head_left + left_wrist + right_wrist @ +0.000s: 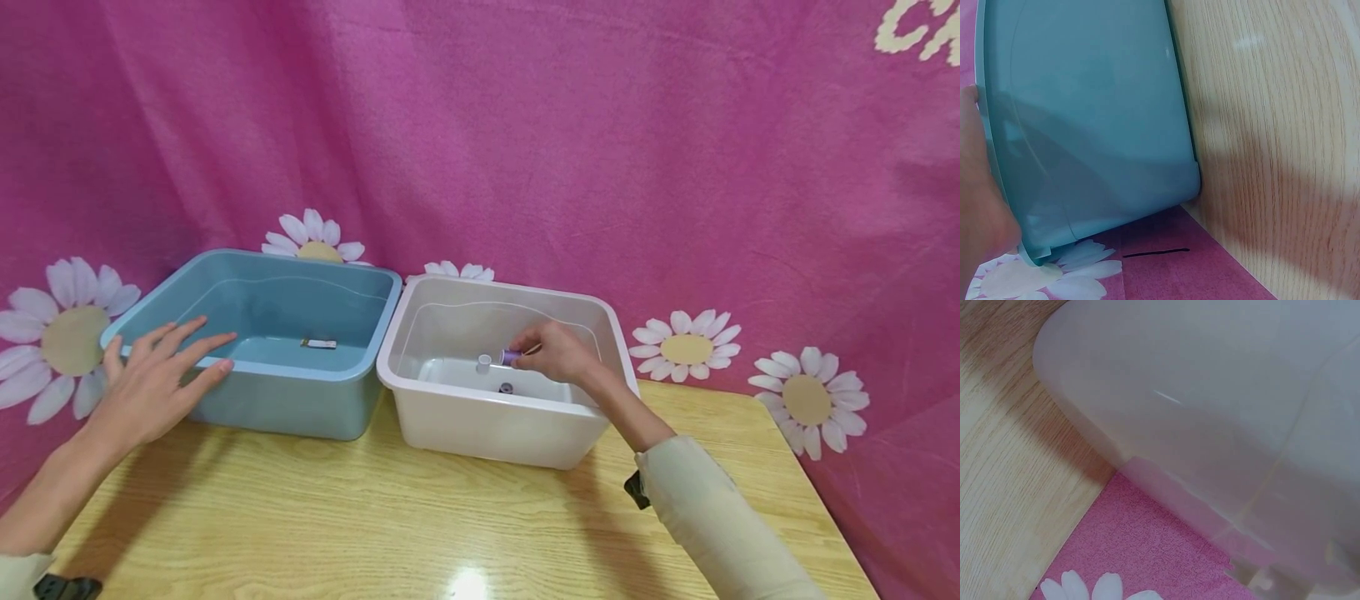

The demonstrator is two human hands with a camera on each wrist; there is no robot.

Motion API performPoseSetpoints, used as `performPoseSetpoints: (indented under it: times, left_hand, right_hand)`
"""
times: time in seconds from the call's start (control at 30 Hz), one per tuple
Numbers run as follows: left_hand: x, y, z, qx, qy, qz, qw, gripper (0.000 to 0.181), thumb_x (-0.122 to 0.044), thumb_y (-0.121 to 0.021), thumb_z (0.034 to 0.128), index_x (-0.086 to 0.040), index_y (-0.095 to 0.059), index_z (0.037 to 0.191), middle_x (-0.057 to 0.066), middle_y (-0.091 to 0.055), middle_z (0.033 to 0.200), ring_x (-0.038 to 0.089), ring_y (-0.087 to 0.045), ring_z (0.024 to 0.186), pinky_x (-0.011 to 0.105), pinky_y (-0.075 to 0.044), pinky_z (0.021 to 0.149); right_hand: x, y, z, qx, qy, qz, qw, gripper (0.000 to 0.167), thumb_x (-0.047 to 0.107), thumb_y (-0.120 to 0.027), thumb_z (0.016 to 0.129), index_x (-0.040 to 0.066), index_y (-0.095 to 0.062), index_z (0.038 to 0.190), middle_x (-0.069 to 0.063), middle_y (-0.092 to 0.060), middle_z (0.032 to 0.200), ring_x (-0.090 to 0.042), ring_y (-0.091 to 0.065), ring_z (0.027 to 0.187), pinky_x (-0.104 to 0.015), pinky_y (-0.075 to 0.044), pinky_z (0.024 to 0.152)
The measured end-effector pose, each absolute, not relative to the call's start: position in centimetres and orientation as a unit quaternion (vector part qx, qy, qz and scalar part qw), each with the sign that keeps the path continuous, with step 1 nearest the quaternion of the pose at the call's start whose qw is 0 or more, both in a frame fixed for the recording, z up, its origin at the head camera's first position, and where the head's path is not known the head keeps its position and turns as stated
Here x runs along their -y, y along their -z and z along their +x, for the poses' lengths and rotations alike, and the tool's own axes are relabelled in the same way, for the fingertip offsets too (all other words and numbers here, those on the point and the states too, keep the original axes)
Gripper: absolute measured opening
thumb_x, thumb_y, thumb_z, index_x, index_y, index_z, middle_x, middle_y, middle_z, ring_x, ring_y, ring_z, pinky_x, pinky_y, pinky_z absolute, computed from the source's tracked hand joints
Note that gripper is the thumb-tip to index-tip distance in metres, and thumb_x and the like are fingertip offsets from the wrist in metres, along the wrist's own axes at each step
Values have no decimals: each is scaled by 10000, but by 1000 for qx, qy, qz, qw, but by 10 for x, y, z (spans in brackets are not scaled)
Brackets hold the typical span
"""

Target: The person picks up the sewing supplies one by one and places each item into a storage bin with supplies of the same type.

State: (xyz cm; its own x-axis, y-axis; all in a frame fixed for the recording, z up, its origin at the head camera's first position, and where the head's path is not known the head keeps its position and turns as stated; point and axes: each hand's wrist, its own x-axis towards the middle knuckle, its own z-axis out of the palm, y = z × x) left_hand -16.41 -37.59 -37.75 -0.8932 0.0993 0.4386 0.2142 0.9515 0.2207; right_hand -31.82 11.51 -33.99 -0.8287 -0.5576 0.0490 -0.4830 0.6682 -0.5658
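Observation:
My right hand (558, 352) reaches into the white bin (495, 425) and pinches a small purple cylinder, which looks like a thread spool (510, 357), between thumb and fingers. Just left of it in the bin is a small white spool-like piece (483, 363). A small dark round piece (506, 388) lies on the bin floor. Fingers spread, my left hand (153, 383) rests at the near left rim of the blue bin (277, 408); the left wrist view shows the hand (982, 206) along that rim. Inside the blue bin lies a small flat white piece (320, 343) with a brownish end.
Both bins stand side by side on a light wooden table (315, 517), their rims nearly touching. Behind hangs a pink cloth (525, 150) with daisy prints. The right wrist view is mostly filled by the white bin's outer wall (1197, 412).

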Motion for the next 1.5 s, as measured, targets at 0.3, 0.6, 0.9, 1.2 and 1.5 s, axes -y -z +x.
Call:
performPoseSetpoints:
  times: [0.3, 0.6, 0.9, 1.2, 1.5]
  left_hand:
    - [374, 376, -164, 963, 133, -81, 220, 471, -435, -519, 1017, -151, -571, 1388, 261, -401, 1481, 566, -321, 1273, 774, 78, 1006]
    - [374, 376, -164, 963, 130, -84, 222, 472, -436, -524, 1015, -148, -576, 1385, 261, -404, 1479, 567, -333, 1262, 779, 62, 1007]
    - [374, 376, -164, 964, 126, -82, 220, 472, -438, -526, 1013, -146, -577, 1381, 265, -404, 1475, 568, -335, 1253, 779, 76, 1007]
    - [373, 376, -165, 965, 124, -73, 219, 481, -453, -528, 1009, -149, -582, 1377, 260, -411, 1474, 559, -335, 1260, 777, 82, 1008]
    - [373, 378, -164, 961, 133, -71, 232, 450, -438, -538, 1007, -129, -614, 1326, 267, -443, 1433, 557, -338, 1260, 776, 80, 1006]
  right_hand:
    - [-116, 339, -317, -913, 292, -276, 65, 179, 40, -749, 858, -25, -738, 1024, -137, -744, 989, -243, -709, 922, -359, -545, 797]
    - [-118, 338, -316, -907, 310, -279, 63, 179, 51, -722, 887, -20, -724, 1051, -148, -730, 1030, -297, -703, 974, -387, -552, 824]
    - [-118, 335, -310, -917, 253, -308, 22, 257, 148, -661, 934, 26, -721, 1153, -140, -690, 1166, -298, -685, 1054, -417, -529, 889]
    - [-118, 328, -301, -920, 180, -346, -30, 381, 206, -671, 942, 57, -656, 1293, -127, -653, 1272, -320, -606, 1178, -470, -465, 980]
    - [-123, 324, -289, -913, 147, -371, -77, 475, 258, -650, 973, 85, -573, 1408, -134, -512, 1465, -319, -491, 1330, -488, -404, 1054]
